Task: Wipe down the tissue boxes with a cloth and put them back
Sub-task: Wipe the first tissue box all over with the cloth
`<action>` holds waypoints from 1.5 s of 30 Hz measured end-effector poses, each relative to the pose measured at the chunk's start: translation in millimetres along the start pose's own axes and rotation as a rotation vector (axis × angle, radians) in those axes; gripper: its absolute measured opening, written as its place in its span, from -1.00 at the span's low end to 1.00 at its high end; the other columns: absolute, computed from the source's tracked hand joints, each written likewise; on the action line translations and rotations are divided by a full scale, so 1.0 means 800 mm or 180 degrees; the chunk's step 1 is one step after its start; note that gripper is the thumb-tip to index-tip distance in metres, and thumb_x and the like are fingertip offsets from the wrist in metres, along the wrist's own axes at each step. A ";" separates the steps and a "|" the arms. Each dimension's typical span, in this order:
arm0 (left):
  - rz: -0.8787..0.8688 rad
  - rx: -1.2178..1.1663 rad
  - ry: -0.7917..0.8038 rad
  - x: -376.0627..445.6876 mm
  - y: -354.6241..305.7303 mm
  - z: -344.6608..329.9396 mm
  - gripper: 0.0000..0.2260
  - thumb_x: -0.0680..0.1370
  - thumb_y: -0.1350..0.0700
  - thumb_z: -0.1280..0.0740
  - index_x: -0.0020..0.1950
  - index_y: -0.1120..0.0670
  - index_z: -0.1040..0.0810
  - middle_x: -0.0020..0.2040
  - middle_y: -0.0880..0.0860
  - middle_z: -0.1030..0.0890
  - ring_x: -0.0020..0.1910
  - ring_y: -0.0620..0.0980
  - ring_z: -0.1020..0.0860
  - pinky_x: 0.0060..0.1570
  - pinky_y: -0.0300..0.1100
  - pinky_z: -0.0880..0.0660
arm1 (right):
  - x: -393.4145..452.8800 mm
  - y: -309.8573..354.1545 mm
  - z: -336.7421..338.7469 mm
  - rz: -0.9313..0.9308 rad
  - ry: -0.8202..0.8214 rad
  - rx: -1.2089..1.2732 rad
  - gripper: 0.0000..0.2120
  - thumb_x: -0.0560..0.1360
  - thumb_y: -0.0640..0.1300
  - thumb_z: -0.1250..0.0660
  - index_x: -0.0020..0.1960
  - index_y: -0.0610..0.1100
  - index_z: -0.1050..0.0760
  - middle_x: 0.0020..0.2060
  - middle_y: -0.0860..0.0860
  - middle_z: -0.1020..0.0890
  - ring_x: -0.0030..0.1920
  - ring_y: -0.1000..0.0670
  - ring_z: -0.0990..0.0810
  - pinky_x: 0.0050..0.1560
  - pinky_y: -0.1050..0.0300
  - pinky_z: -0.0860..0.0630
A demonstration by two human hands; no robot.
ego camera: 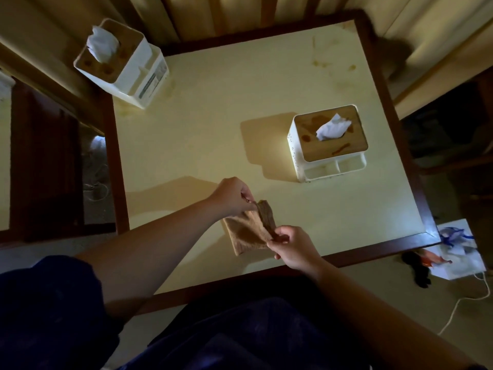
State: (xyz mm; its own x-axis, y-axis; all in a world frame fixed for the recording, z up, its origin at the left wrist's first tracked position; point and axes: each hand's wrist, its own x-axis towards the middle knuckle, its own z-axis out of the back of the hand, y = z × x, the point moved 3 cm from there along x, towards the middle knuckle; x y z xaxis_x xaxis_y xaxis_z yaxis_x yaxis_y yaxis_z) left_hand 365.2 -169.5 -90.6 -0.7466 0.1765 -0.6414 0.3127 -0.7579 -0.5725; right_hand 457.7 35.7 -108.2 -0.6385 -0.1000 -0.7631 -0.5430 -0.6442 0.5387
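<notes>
Both hands pinched the soft, floppy cloth (249, 231) low in the frame — left hand (233, 196) one corner, right hand (292, 247) another. It looked light and easy to fold.

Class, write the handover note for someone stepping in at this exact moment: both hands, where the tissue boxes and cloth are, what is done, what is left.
Left hand: pinches the upper edge of the cloth.
Right hand: pinches the cloth's right edge; the grip of both hands lifts a fold while the rest lies on the table, near its front edge.
Near tissue box: upright at the right of the table, brown stains on its wooden lid.
Far tissue box: at the table's far left corner, lid also spotted.
Done: cloth in hand; neither box looks wiped.
Left: wipe both boxes and put them back.
</notes>
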 end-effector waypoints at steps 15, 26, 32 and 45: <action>-0.0488 0.0024 -0.1016 -0.010 -0.005 -0.043 -0.81 0.58 -0.08 -0.44 0.17 -0.10 -0.64 -0.01 -0.13 -0.58 -0.01 -0.07 -0.55 -0.07 -0.14 -0.49 | -0.008 -0.008 0.031 -0.0015 -0.0521 -0.0774 -0.78 0.48 0.09 -0.54 -0.03 0.05 -0.54 -0.16 0.16 -0.66 -0.12 0.06 -0.66 -0.11 0.12 -0.61; -0.0590 0.2128 -0.0316 -0.087 0.072 -0.089 -0.22 0.59 -0.45 0.08 0.66 -0.12 0.30 0.66 -0.20 0.26 0.64 0.10 0.34 0.34 0.24 0.66 | 0.021 0.033 0.000 0.2014 -0.0522 -0.3057 -0.14 0.50 0.15 -0.50 0.66 -0.13 -0.24 0.64 -0.08 -0.30 0.65 -0.19 -0.24 0.60 -0.26 -0.13; -0.0332 0.2406 -0.0234 -0.087 0.081 -0.095 -0.10 0.58 -0.50 0.05 0.64 -0.01 0.42 0.63 -0.09 0.42 0.52 0.17 0.58 0.32 0.35 0.63 | 0.042 0.038 0.019 0.1473 -0.0047 -0.3520 0.14 0.47 0.45 -0.35 0.72 0.00 0.23 0.71 0.10 0.13 0.70 -0.11 0.27 0.62 -0.28 0.34; -0.0204 0.1490 -0.0960 -0.075 0.048 -0.062 -0.55 0.67 -0.06 -0.26 0.54 -0.02 -0.35 0.52 -0.05 -0.34 0.50 0.09 -0.23 0.45 0.05 -0.10 | 0.044 0.091 0.014 0.1359 -0.0672 -0.2958 -0.69 0.62 -0.02 -0.34 0.36 0.01 -0.55 0.30 0.05 -0.59 0.37 -0.11 -0.41 0.28 -0.07 -0.35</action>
State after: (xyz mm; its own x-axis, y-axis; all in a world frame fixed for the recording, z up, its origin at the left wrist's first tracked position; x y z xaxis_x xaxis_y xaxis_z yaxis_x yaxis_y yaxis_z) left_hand 451.2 -177.9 -99.6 -0.9119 0.0962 -0.3990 0.0183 -0.9617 -0.2737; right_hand 389.6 -6.1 -92.4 -0.8095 -0.3797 -0.4478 0.3267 -0.9250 0.1938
